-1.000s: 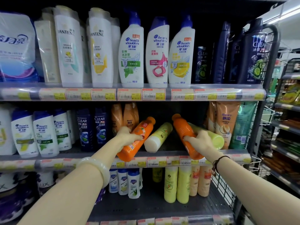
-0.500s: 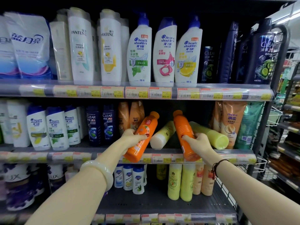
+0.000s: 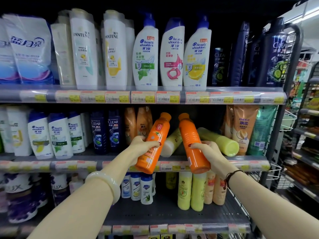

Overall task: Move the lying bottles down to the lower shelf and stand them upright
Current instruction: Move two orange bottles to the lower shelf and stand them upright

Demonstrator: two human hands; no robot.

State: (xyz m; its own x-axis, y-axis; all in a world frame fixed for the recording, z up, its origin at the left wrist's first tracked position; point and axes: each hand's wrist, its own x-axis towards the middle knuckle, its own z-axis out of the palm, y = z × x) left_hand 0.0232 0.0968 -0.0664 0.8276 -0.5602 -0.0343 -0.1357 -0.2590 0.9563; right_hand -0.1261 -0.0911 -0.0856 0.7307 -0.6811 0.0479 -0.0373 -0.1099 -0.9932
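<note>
The labelled orange bottle point(image 3: 156, 135) was gripped by the left hand point(image 3: 142, 146) and the ribbed orange bottle point(image 3: 190, 135) by the right hand point(image 3: 208, 152), both tilted before the middle shelf point(image 3: 107, 156), where two yellow bottles point(image 3: 222, 144) lay.

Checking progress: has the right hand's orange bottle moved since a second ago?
Yes: the orange bottle tipped more upright, cap nearer the upper price rail.

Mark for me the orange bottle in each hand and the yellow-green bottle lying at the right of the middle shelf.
Left-hand orange bottle point(image 3: 159, 133): head view, labelled upper body.
Right-hand orange bottle point(image 3: 189, 133): head view, ribbed upper body.
Lying yellow-green bottle point(image 3: 217, 139): head view, middle of its side.
</note>
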